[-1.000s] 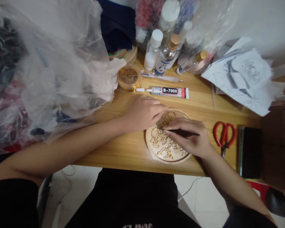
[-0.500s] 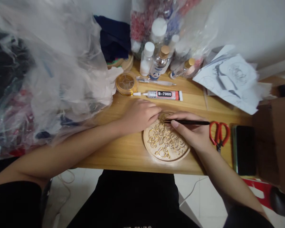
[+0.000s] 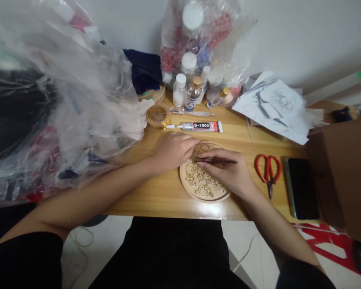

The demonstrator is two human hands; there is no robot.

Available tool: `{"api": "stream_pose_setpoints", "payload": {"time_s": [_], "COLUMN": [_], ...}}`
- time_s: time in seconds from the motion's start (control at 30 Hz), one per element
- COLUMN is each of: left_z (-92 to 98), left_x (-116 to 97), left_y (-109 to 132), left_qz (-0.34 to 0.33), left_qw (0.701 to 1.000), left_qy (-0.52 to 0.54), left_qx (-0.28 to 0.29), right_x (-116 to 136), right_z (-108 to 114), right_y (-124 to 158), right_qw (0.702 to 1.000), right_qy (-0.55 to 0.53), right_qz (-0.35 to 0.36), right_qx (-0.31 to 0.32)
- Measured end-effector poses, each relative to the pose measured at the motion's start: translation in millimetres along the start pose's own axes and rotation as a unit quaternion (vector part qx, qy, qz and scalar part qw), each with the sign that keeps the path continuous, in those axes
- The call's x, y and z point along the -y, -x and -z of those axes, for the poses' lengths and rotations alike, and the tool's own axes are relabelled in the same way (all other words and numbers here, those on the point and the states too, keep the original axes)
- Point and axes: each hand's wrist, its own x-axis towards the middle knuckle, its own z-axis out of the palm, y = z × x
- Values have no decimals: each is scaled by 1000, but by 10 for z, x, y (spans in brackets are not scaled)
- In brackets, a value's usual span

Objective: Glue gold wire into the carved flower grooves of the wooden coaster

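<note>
I have the right hand pinching slim dark tweezers between its fingers, over a round, rimmed wooden disc traced with curling, shiny gold wire. The left hand lies at the disc's upper-left edge; I cannot tell whether it grips anything. The disc sits on a glossy, wood-grained surface before a pale wall.

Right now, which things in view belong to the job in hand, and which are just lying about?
In the job:
dark slim tool, held in the right hand
round wooden board with gold outlines, left hand at its edge
probably the gold spool, B-7000 tube and red-handled tool, untouched

Seemingly lying about:
phone
papers
blue cloth
</note>
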Motion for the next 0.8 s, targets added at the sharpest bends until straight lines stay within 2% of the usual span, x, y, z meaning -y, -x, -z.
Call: {"api": "stream_pose_setpoints", "payload": {"time_s": [0.13,0.33,0.47,0.63,0.7,0.8], "left_z": [13,158,193,147,156,206], "left_x": [-19,-162,-176,-28,21,50], "left_y": [-7,52,182,317,336,348], "left_qz": [24,68,-17,-122,-151,-160], "left_qw": [999,997,999,991,986,983], "left_qy": [17,-2,-26,36,68,95], "left_qx": [14,48,19,-44,-36,-6], "right_x": [-105,-154,-174,-169,-165,-169], "right_z": [0,74,57,42,47,58], "right_y": [9,12,6,0,-6,-15], "right_qw": [1000,997,999,999,999,997], "right_qy": [-5,29,-1,-26,2,56], "right_qz": [18,66,49,25,28,45], "right_qx": [-2,4,10,20,22,33]}}
